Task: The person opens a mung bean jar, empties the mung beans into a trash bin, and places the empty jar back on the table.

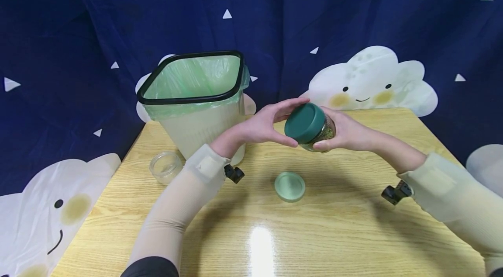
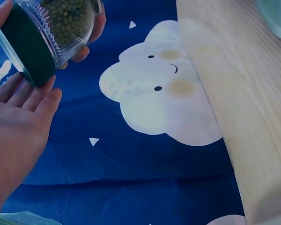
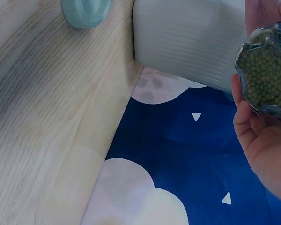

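A glass jar (image 3: 264, 75) of small green beans, likely mung beans, is up above the table, tilted so its dark green lid (image 1: 304, 123) faces left. My right hand (image 1: 349, 130) grips the glass body, fingers and thumb curled round it. On the lid side, my left hand (image 1: 267, 124) has its thumb and fingers spread round the lid, with fingertips against its rim in the left wrist view. The lid sits on the jar's mouth. Below the hands, a pale green round lid (image 1: 289, 186) lies on the table.
A cream trash bin (image 1: 200, 126) with a black rim and green liner stands at the back left of the wooden table (image 1: 334, 233). A small clear glass container (image 1: 166, 167) is left of it, near my left forearm. A dark blue curtain (image 1: 267, 19) hangs behind.
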